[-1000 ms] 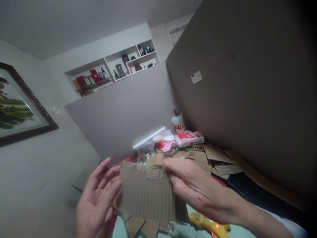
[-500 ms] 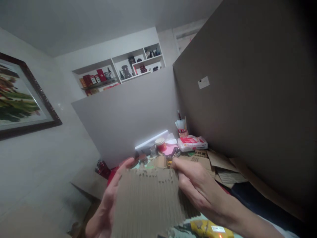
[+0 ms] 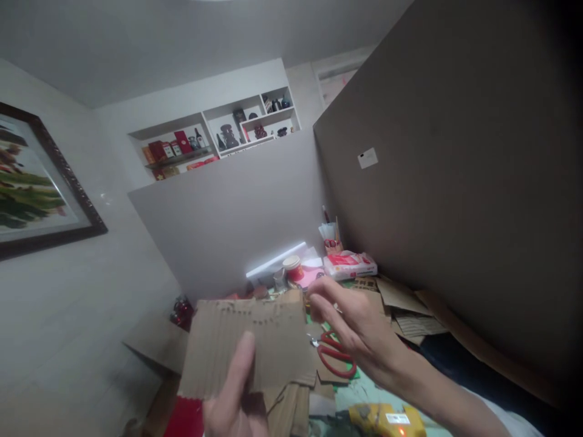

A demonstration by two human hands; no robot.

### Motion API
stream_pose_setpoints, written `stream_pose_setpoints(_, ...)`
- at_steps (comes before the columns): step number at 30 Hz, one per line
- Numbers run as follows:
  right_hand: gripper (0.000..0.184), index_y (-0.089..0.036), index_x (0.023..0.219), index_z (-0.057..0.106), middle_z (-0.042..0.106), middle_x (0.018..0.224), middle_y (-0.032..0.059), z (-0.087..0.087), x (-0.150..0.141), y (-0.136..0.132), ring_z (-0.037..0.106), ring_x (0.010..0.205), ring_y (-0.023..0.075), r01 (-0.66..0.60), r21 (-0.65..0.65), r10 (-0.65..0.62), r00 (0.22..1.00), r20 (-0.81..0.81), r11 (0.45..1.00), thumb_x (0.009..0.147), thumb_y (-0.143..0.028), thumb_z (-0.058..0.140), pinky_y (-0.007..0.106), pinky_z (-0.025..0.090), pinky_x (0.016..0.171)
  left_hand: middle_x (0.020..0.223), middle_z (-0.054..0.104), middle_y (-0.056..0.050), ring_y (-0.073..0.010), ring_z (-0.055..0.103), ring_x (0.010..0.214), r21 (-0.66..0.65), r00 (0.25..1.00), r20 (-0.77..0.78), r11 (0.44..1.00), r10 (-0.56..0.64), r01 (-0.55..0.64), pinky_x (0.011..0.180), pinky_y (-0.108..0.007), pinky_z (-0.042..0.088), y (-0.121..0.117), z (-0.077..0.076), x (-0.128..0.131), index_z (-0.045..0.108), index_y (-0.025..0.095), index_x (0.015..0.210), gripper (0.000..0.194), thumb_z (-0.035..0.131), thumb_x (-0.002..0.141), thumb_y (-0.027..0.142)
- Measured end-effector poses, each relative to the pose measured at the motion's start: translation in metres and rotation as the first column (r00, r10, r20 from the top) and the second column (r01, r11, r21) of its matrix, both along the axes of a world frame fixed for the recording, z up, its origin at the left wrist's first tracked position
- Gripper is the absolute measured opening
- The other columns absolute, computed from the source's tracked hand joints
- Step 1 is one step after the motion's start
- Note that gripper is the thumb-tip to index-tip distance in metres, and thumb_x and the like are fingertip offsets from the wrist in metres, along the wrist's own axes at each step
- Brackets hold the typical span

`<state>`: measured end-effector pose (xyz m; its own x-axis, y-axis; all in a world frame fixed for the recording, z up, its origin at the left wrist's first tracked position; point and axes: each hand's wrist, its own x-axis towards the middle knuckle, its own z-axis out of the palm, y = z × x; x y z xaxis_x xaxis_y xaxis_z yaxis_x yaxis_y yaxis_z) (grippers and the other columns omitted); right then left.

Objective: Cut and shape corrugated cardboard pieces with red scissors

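Head view: cardboard [image 3: 273, 349] partly hides tabletop [image 3: 365, 391]; red-handled scissors [image 3: 337, 354] beside.

A smooth pale-grey ceiling [image 3: 150, 54] spans the top of the frame, with a bright white curve of light [image 3: 212, 1] cut off by the upper edge. At left, a green-toned painting in a dark ornate frame [image 3: 34, 185] hangs on a glossy pale wall [image 3: 59, 315]. White recessed shelves [image 3: 211, 135] show at upper centre, above a flat light-grey panel [image 3: 223, 224]. A dark grey-brown panel [image 3: 446, 164] fills the right.
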<state>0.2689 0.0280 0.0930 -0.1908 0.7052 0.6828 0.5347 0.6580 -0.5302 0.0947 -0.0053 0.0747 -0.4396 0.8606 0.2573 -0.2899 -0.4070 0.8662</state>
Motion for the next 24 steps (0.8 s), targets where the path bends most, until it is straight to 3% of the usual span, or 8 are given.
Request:
stream_pose_setpoints(4, 0.022, -0.018, 0.088, 0.058, 0.062, 0.077, 0.0, -0.029, 0.002, 0.035, 0.057, 0.068, 0.0144, 0.089, -0.074, -0.069, 0.966, 0.248, 0.993, 0.102, -0.017, 0.042, 0.028, 0.045, 0.064, 0.133, 0.069, 0.001, -0.0249, 0.057, 0.131, -0.039, 0.992, 0.129, 0.999, 0.012, -0.007, 0.103, -0.033, 0.054, -0.002, 0.026, -0.011, 0.067, 0.031, 0.129, 0.047, 0.078, 0.083, 0.028)
stream_pose_setpoints(6, 0.012, -0.016, 0.096, 0.064, 0.066, 0.09, 0.0014, -0.055, 0.002, 0.052, 0.063, 0.079, 0.017, 0.15, -0.114, -0.095, 0.916, 0.39, 0.982, 0.099, -0.026, 0.058, 0.034, 0.052, 0.073, 0.14, 0.063, 0.003, -0.0217, 0.055, 0.132, -0.061, 0.966, 0.258, 0.998, 0.033, -0.018, 0.098, -0.027, 0.056, -0.005, 0.037, -0.016, 0.063, 0.033, 0.134, 0.054, 0.077, 0.083, 0.021)
stream_pose_setpoints(9, 0.024, -0.015, 0.113, 0.065, 0.068, 0.111, 0.0063, -0.1, -0.002, 0.069, 0.068, 0.095, 0.0211, 0.262, -0.162, -0.134, 0.824, 0.55, 0.951, 0.097, -0.034, 0.065, 0.042, 0.057, 0.084, 0.136, 0.065, -0.001, -0.0228, 0.061, 0.125, -0.061, 0.93, 0.363, 0.997, 0.06, -0.041, 0.084, -0.025, 0.062, -0.01, 0.051, -0.02, 0.065, 0.03, 0.132, 0.049, 0.073, 0.086, 0.016)
stream_pose_setpoints(14, 0.022, -0.016, 0.112, 0.067, 0.07, 0.107, 0.0058, -0.148, -0.012, 0.077, 0.07, 0.09, 0.0191, 0.367, -0.193, -0.14, 0.71, 0.69, 0.91, 0.098, -0.032, 0.065, 0.038, 0.059, 0.08, 0.125, 0.071, -0.001, -0.0199, 0.067, 0.113, -0.001, 0.901, 0.431, 0.998, 0.051, -0.056, 0.082, -0.024, 0.061, -0.015, 0.064, -0.034, 0.07, 0.03, 0.125, 0.047, 0.075, 0.083, 0.012)
stream_pose_setpoints(17, 0.022, -0.015, 0.111, 0.067, 0.07, 0.104, 0.0052, -0.151, -0.016, 0.076, 0.07, 0.088, 0.0188, 0.387, -0.162, -0.173, 0.696, 0.697, 0.908, 0.098, -0.033, 0.066, 0.038, 0.059, 0.079, 0.117, 0.074, -0.003, -0.0216, 0.069, 0.108, 0.04, 0.889, 0.457, 0.998, 0.024, -0.047, 0.092, -0.035, 0.059, -0.017, 0.066, -0.047, 0.071, 0.028, 0.123, 0.045, 0.076, 0.081, 0.011)
stream_pose_setpoints(19, 0.019, -0.014, 0.107, 0.067, 0.07, 0.102, 0.0052, -0.141, -0.016, 0.075, 0.069, 0.088, 0.0192, 0.379, -0.123, -0.208, 0.718, 0.664, 0.917, 0.096, -0.029, 0.067, 0.039, 0.058, 0.08, 0.117, 0.075, -0.005, -0.0237, 0.068, 0.11, 0.08, 0.879, 0.477, 0.996, -0.012, -0.029, 0.1, -0.043, 0.055, -0.019, 0.066, -0.056, 0.071, 0.026, 0.123, 0.045, 0.077, 0.08, 0.011)
stream_pose_setpoints(22, 0.01, -0.013, 0.1, 0.064, 0.071, 0.092, 0.0085, -0.11, -0.015, 0.066, 0.067, 0.08, 0.0206, 0.324, -0.049, -0.241, 0.787, 0.567, 0.945, 0.092, -0.016, 0.06, 0.036, 0.056, 0.073, 0.122, 0.073, -0.005, -0.0269, 0.066, 0.115, 0.144, 0.862, 0.503, 0.99, -0.06, -0.014, 0.105, -0.048, 0.052, -0.022, 0.067, -0.068, 0.069, 0.025, 0.125, 0.054, 0.078, 0.074, 0.008)
stream_pose_setpoints(24, 0.02, -0.013, 0.112, 0.058, 0.071, 0.089, 0.0089, -0.082, -0.018, 0.052, 0.066, 0.072, 0.0193, 0.254, 0.007, -0.224, 0.84, 0.494, 0.967, 0.094, -0.014, 0.048, 0.033, 0.055, 0.068, 0.123, 0.073, -0.005, -0.0282, 0.066, 0.117, 0.152, 0.849, 0.525, 0.988, -0.062, -0.023, 0.106, -0.049, 0.051, -0.023, 0.069, -0.073, 0.068, 0.026, 0.126, 0.056, 0.078, 0.074, 0.008)
